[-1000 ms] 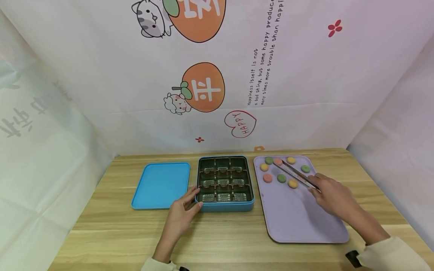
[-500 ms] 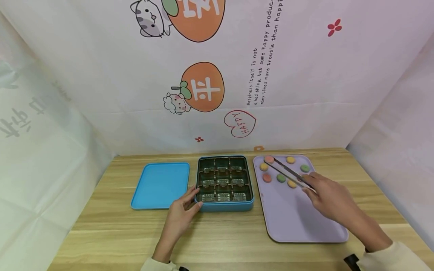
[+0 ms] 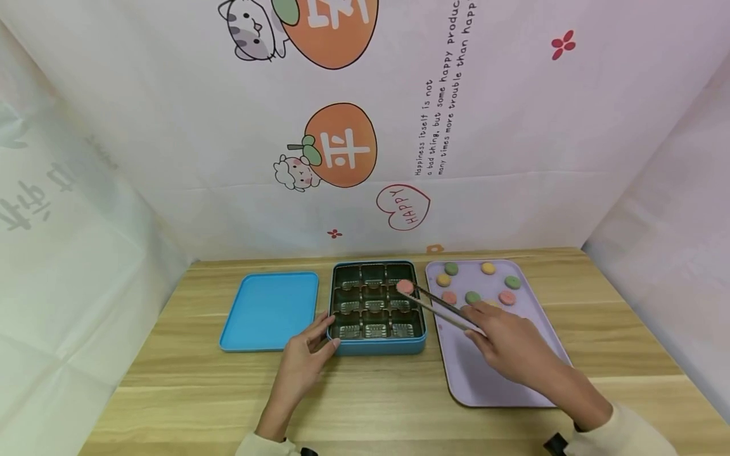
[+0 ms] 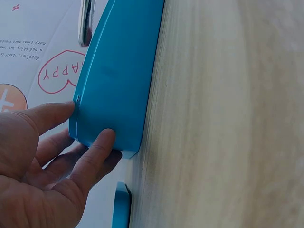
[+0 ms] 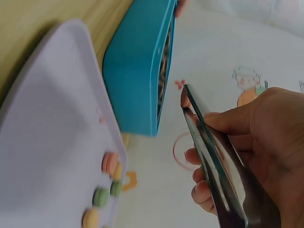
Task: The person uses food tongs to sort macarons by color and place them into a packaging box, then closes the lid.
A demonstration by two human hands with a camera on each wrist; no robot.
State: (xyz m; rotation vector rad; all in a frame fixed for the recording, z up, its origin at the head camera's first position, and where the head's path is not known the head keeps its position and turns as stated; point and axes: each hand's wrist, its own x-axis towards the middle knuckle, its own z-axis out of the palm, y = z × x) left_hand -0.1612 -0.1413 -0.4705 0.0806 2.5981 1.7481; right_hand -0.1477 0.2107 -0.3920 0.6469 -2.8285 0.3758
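A blue tin box [image 3: 377, 347] with a dark tray of empty compartments sits mid-table. My left hand [image 3: 305, 358] rests against its front-left corner, fingers straight on the blue wall [image 4: 116, 90]. My right hand [image 3: 504, 345] grips metal tongs [image 3: 441, 308] that pinch a pink macaron [image 3: 405, 287] above the box's back-right compartment. In the right wrist view the tongs [image 5: 213, 161] reach past the box [image 5: 135, 80]. Several macarons [image 3: 472, 297] in green, yellow and pink lie at the far end of the lilac tray [image 3: 496, 380].
The blue lid [image 3: 270, 310] lies flat left of the box. A printed white backdrop closes off the back and both sides of the wooden table [image 3: 371, 405]. The lilac tray's near half is bare.
My right hand has carried the tongs left from the lilac tray to above the box, with a pink macaron now pinched in their tips. The left hand has stayed at the box's corner.
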